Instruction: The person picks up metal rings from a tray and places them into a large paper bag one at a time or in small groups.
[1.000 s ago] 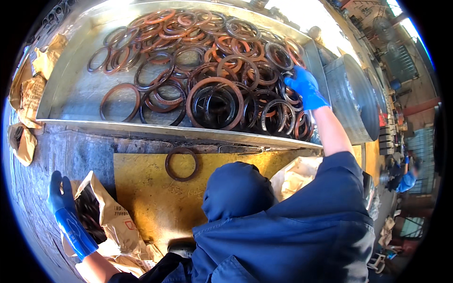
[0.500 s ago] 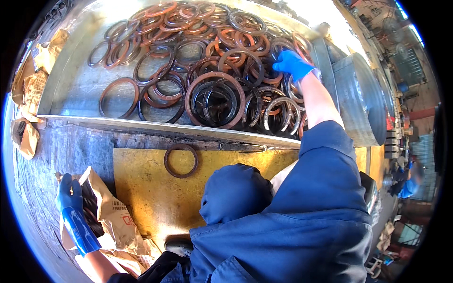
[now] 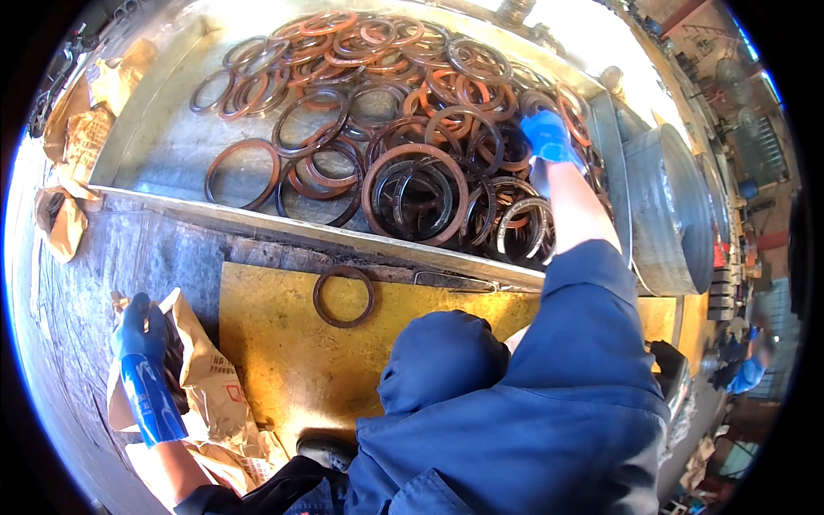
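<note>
My left hand (image 3: 144, 333), in a blue glove with a long cuff, is at the mouth of a brown paper bag (image 3: 210, 378). Its fingers curl at the bag's rim, and dark rings (image 3: 175, 356) show inside beside it. My right arm reaches forward over a wide metal tray (image 3: 163, 154) heaped with glossy brown and black rings (image 3: 343, 107) that look like oil seals. In the right part of that heap, my blue-gloved right hand (image 3: 549, 137) is closed at a dark ring (image 3: 536, 102); its fingertips are partly hidden.
One brown ring (image 3: 344, 296) lies on the yellow plate (image 3: 275, 343), near a bent wire rod (image 3: 455, 280). Right of the tray stands a large round metal drum (image 3: 665, 206). Crumpled paper bags (image 3: 86, 137) lie at the far left. Another person (image 3: 751, 365) is at the far right.
The whole view has shifted, so tray and rings appear farther right. My right hand's fingers, stretched leftward over the rings before, now look drawn in. My left hand stays at the bag.
</note>
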### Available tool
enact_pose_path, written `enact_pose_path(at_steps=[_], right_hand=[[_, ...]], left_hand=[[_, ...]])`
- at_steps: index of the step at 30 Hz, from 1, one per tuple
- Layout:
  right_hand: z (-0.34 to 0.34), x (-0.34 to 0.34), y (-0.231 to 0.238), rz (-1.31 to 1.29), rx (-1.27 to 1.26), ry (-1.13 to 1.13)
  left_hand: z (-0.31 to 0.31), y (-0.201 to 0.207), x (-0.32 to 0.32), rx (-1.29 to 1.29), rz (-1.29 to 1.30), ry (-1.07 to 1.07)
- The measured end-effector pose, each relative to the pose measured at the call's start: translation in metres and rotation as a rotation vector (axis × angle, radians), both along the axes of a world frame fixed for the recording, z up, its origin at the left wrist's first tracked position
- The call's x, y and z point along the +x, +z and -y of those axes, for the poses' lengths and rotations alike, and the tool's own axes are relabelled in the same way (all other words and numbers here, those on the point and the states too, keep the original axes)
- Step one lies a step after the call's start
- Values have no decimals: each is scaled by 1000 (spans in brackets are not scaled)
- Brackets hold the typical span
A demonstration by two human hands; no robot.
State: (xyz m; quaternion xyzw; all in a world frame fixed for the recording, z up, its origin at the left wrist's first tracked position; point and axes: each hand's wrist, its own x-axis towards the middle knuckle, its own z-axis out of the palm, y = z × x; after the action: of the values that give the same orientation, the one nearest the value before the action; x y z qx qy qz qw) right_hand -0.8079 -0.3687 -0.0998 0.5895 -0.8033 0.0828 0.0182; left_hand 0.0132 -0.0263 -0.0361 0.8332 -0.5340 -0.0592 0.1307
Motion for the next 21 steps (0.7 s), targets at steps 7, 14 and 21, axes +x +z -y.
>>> enact_pose_path(at_steps=[7, 14, 21], right_hand=[[-66, 118, 80, 337, -12, 438], [-92, 129, 76, -209, 439, 775], [-76, 154, 103, -151, 788, 656]], left_hand=[[-11, 3, 12, -26, 3, -3], [6, -1, -3, -36, -3, -38], [-4, -7, 8, 44, -55, -36]])
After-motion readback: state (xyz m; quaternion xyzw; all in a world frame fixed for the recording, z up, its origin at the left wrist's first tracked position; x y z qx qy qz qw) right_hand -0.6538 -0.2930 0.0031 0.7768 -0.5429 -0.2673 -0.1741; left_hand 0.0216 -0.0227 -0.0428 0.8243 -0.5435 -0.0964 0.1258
